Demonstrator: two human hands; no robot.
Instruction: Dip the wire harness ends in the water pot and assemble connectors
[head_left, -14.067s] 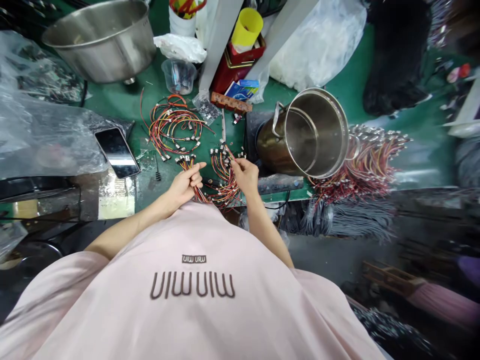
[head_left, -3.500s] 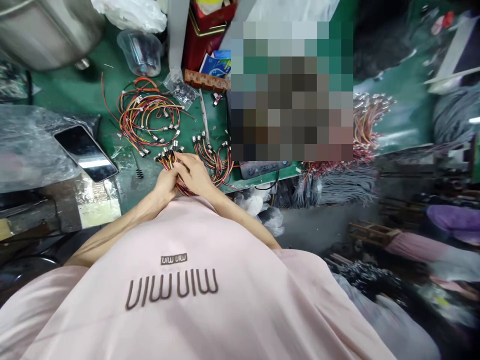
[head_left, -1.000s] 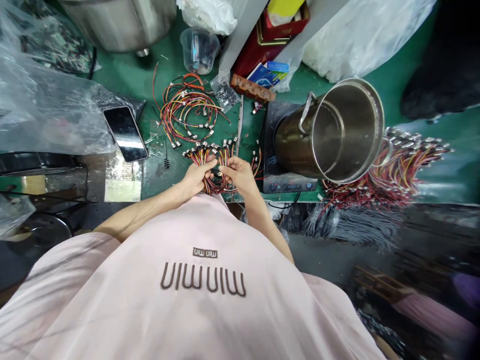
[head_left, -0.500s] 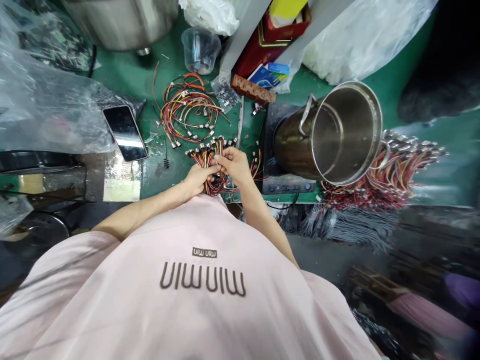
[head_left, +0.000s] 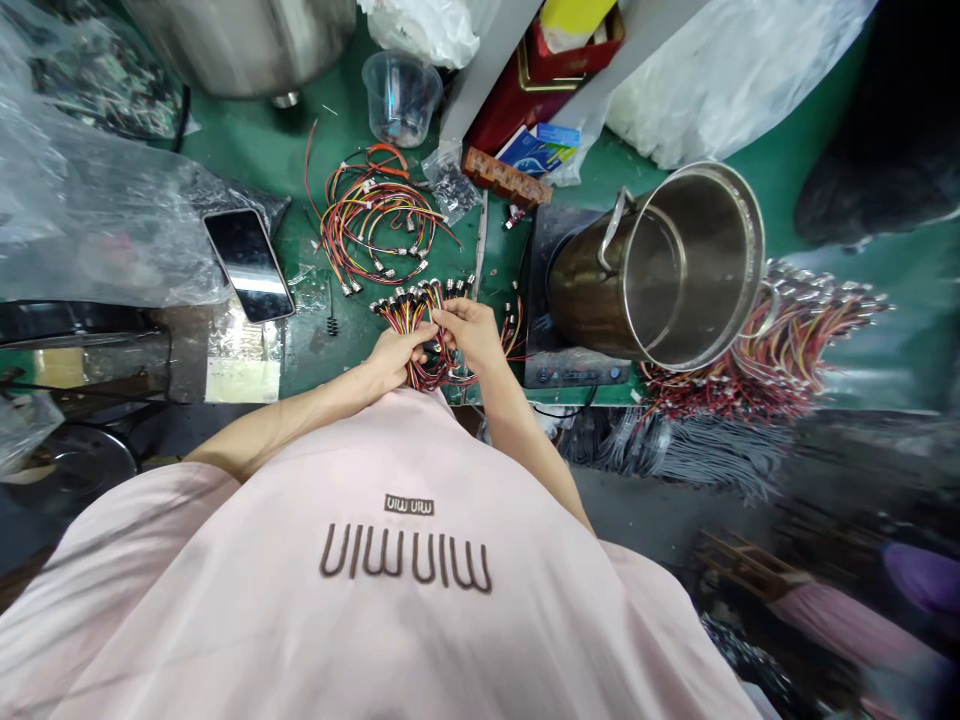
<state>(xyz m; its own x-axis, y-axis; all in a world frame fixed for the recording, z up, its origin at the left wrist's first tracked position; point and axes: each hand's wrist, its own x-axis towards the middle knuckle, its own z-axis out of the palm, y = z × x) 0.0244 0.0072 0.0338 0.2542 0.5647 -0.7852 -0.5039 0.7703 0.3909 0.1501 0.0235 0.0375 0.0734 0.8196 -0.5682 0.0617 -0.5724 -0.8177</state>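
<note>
My left hand point(head_left: 395, 357) is closed around a thick bundle of wire harnesses point(head_left: 409, 317), red, yellow, black and white, with metal-ended connectors fanning out at the top. Close beside it, my right hand point(head_left: 470, 330) pinches wires at the right side of the same bundle; the fingertips partly hide what lies between them. More connectors on black ends point(head_left: 459, 288) lie just beyond the right fingers. Behind the hands, a loose coil of wire harnesses point(head_left: 382, 220) rests on the green table point(head_left: 307, 365). The lower wire ends hang near the table's front edge.
A steel pot point(head_left: 592, 285) lies tilted on a black induction cooker point(head_left: 551, 372) to the right. Past it is a large pile of wire harnesses point(head_left: 787, 350). A phone point(head_left: 250, 265) lies left, with plastic bags point(head_left: 112, 220) around it. A clear plastic cup point(head_left: 401, 100) stands at the back.
My right hand has shifted slightly right and down, its fingertips drawing a little apart from the left thumb. The left hand keeps its hold on the bundle.
</note>
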